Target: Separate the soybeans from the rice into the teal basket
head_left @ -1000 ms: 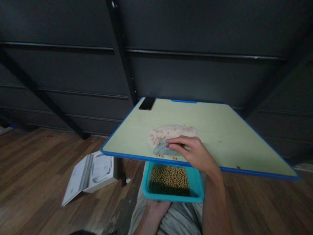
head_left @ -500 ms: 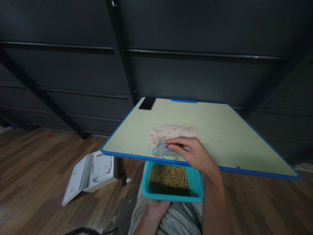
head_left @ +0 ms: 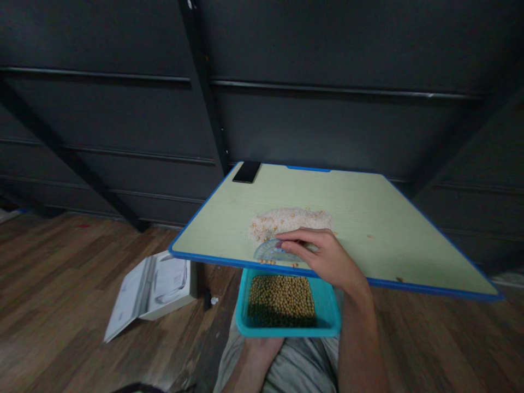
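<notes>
Protractor [head_left: 272, 251]: thin stiff light plastic, right hand [head_left: 327, 259] pinches its curved edge flat on table [head_left: 368, 218]; left hand [head_left: 262, 345] grips bean tray [head_left: 289, 322] underneath.

A table [head_left: 409, 229] is filling mid-frame, a grain pile [head_left: 290, 219] lying at its centre and a phone [head_left: 246, 171] sitting at its upper-left corner. Below its near edge, a tub [head_left: 327, 322] of beans [head_left: 281, 292] is sitting. Lower left, what is probably an opened box [head_left: 151, 289] is lying on the floor.
</notes>
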Available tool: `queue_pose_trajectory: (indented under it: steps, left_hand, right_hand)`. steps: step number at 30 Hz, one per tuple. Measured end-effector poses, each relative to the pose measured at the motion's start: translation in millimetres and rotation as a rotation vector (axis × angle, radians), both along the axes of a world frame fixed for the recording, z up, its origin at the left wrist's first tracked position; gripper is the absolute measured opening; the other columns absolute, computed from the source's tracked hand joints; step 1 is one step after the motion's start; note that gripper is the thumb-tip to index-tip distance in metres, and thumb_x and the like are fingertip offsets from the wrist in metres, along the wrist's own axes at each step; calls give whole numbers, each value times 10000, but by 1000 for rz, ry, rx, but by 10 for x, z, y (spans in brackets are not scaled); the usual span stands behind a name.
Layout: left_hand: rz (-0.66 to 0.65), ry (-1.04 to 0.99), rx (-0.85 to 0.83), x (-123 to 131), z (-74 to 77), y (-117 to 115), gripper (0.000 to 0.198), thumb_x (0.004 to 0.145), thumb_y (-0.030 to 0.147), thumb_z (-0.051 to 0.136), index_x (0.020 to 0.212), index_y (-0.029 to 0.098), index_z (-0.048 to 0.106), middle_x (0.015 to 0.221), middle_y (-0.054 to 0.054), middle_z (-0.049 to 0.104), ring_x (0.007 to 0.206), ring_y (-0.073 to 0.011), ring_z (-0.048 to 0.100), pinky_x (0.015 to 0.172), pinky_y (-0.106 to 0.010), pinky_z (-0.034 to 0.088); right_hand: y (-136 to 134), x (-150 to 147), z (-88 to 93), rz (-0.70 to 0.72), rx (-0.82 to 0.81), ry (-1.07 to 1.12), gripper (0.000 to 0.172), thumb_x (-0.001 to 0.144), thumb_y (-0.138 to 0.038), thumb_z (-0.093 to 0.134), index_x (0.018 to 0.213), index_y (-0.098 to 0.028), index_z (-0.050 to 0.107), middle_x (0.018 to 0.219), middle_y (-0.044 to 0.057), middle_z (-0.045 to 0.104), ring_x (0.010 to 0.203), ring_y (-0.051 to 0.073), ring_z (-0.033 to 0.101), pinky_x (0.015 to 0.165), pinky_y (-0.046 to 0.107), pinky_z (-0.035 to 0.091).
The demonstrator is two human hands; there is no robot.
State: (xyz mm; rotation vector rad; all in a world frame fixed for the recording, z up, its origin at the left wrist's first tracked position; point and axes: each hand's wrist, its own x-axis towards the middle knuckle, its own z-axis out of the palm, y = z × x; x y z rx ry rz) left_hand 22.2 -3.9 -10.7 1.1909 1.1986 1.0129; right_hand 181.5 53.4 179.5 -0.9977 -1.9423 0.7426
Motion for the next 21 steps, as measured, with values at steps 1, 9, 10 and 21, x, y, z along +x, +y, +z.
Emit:
queue_pose_trajectory:
  steps: [1, 9, 10, 21]
  left_hand:
    - [-11, -9, -4, 8, -7, 2, 420, 974, 465, 400, 1248, 446, 718, 1401, 106, 722, 1461, -285, 514, 1256, -484, 374]
    - [-81, -42, -32, 22, -34, 5, 420, 973, 465, 394, 1234, 449, 723, 1401, 130, 718, 1505, -276, 455, 1281, -471, 324]
    - [-83, -45, -34, 22, -33, 6, 428, 975, 471, 382, 1235, 449, 722, 1398, 132, 719, 1509, -273, 449, 1279, -465, 325]
    - [12, -159, -52, 25, 102, -22, 618, 957, 632, 276, 1492, 428, 508, 1513, 91, 629, 1486, -317, 482, 1251, -555, 387]
  right_hand:
    - [0, 0, -4, 1, 0, 0, 186, 975, -262, 692, 1105, -287, 821, 1101, -24, 822, 1008, 167, 755, 944, 299, 563]
    - [1, -5, 3, 6, 9, -5, 198, 981, -267, 679, 1120, -301, 816, 1119, -22, 819, 1028, 173, 754, 957, 319, 563]
    - [1, -6, 5, 6, 7, -7, 200, 981, -267, 677, 1121, -300, 816, 1122, -21, 818, 1031, 173, 754, 959, 317, 562]
    - [-28, -15, 49, 11, -12, -12, 197, 984, -284, 668, 1111, -304, 818, 1120, -21, 818, 1034, 182, 754, 965, 335, 563]
